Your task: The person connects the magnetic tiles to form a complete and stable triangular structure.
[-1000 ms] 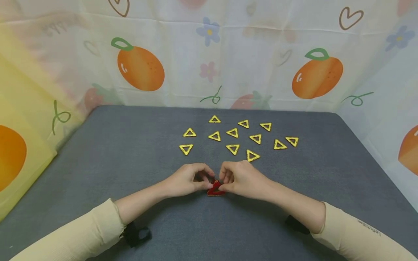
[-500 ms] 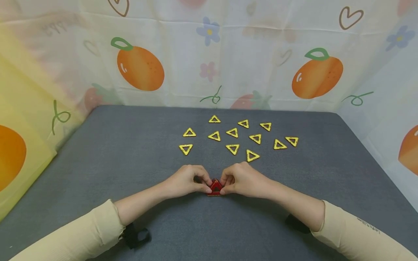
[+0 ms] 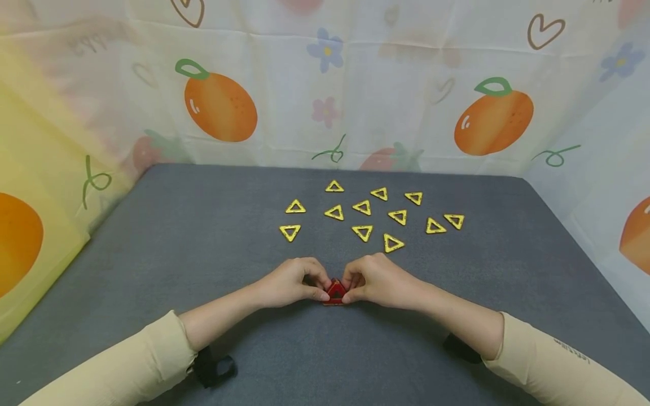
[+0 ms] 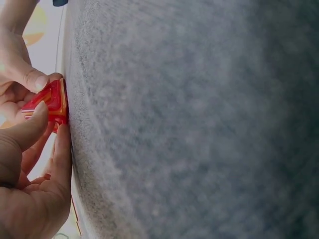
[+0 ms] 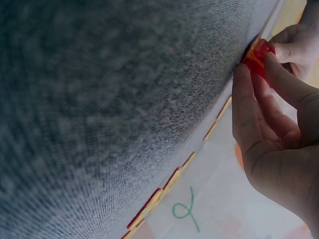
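Note:
A small red structure of hollow triangular tiles stands on the table between the hands, leaning together like a pyramid. My left hand pinches its left side between thumb and fingers. From the right, my right hand pinches the opposite side. In the left wrist view, the left thumb lies on a red face of the triangular tiles, which show orange inner edges. The right wrist view shows the same red tiles low at the tabletop, partly covered by fingers. How the back tiles join is hidden.
Several yellow hollow triangle tiles lie flat and scattered beyond the hands, the nearest one just past the right hand. The dark grey tabletop ends at a fruit-patterned cloth behind and at both sides.
Over the last second both hands have moved from the top of the red tiles down onto their sides, and the upper tiles now lean together. The last half second shows almost no hand motion.

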`<action>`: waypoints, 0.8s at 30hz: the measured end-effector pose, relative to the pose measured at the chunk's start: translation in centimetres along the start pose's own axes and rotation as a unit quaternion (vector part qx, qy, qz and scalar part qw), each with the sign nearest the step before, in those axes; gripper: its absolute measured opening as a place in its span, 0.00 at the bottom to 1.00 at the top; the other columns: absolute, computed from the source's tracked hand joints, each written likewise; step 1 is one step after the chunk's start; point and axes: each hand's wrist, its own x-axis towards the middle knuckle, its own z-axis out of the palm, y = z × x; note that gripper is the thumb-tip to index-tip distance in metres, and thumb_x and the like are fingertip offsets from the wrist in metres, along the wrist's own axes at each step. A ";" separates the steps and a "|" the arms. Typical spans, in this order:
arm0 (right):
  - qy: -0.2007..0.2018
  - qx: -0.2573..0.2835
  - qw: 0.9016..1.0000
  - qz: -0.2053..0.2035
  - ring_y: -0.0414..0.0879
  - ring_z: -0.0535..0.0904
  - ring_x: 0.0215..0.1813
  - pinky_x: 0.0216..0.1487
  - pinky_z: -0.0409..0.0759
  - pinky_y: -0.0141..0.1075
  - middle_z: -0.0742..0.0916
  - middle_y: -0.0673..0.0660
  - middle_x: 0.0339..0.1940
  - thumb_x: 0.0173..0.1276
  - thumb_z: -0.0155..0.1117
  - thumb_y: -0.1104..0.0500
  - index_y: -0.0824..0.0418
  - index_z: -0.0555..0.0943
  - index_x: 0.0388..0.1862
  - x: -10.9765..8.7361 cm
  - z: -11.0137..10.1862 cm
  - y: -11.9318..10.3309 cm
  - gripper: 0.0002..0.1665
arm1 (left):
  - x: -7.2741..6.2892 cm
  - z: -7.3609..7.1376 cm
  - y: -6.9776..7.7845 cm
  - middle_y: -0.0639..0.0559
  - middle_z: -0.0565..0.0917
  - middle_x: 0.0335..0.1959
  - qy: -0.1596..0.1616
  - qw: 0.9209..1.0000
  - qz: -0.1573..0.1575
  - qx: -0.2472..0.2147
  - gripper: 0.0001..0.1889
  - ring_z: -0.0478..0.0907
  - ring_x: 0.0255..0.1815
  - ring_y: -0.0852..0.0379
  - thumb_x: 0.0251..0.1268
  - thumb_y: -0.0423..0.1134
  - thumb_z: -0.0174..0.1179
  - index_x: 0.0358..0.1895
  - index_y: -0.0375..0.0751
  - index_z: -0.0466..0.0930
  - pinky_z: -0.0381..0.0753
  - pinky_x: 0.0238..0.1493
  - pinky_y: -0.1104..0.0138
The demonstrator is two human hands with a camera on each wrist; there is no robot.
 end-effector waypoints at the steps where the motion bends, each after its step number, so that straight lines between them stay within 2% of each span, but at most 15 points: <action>1: 0.000 -0.001 1.000 0.000 0.30 0.80 0.28 0.31 0.77 0.25 0.87 0.45 0.25 0.58 0.76 0.56 0.54 0.83 0.28 0.0 0.0 0.0 0.08 | -0.1 0.0 0.0 0.51 0.83 0.39 0.001 1.000 0.002 0.001 0.05 0.77 0.40 0.67 0.59 0.40 0.69 0.35 0.45 0.86 0.78 0.43 0.74; 6: 0.012 0.004 1.000 0.006 0.31 0.79 0.29 0.31 0.77 0.25 0.88 0.46 0.26 0.59 0.76 0.56 0.54 0.82 0.29 0.1 0.0 -0.3 0.09 | -0.2 -0.3 0.2 0.51 0.86 0.40 0.020 1.000 -0.012 -0.006 0.06 0.78 0.41 0.66 0.62 0.40 0.67 0.40 0.43 0.86 0.77 0.45 0.73; 11: 0.052 0.010 0.998 0.020 0.32 0.82 0.30 0.31 0.78 0.26 0.89 0.48 0.28 0.58 0.76 0.56 0.55 0.83 0.31 0.6 -0.2 -0.8 0.09 | -0.3 -0.8 0.3 0.47 0.89 0.41 0.048 0.996 -0.044 -0.059 0.09 0.82 0.38 0.66 0.64 0.38 0.66 0.44 0.40 0.86 0.80 0.41 0.72; 18: 0.100 0.020 0.994 0.043 0.34 0.84 0.31 0.33 0.80 0.28 0.91 0.49 0.32 0.57 0.77 0.56 0.55 0.84 0.33 2.2 -0.8 -1.7 0.09 | -0.4 -2.0 -0.1 0.39 0.88 0.45 0.085 0.982 -0.083 -0.148 0.11 0.87 0.41 0.59 0.65 0.34 0.65 0.48 0.35 0.84 0.87 0.44 0.64; 24: 0.137 0.072 0.985 0.070 0.36 0.85 0.30 0.32 0.82 0.30 0.91 0.52 0.34 0.57 0.77 0.56 0.56 0.86 0.35 4.7 -1.2 -2.1 0.10 | -0.4 -4.0 -0.6 0.36 0.85 0.51 0.145 0.973 -0.094 -0.152 0.14 0.88 0.42 0.53 0.65 0.32 0.64 0.52 0.31 0.83 0.87 0.46 0.60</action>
